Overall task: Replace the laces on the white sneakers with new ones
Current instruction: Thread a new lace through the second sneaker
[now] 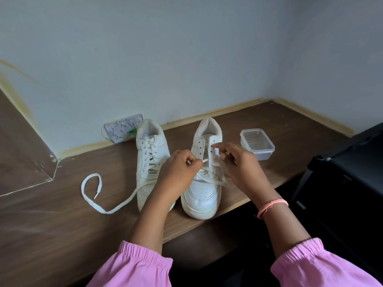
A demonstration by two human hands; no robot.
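On the tabletop [83, 224], the right sneaker [204, 183] sits half-laced. The left hand [180, 168] pinches the lace [209, 176] tip in its grip; the right hand [238, 162] pinches the lace beside the upper eyelets.

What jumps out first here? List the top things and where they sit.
Two white sneakers stand side by side on the brown table; the left sneaker is fully laced, the right sneaker only at its lower eyelets. Over the right one, the left hand pinches a lace tip and the right hand holds the lace by the upper eyelets. A long lace end curls across the table to the left, and a clear plastic container sits right of the shoes.
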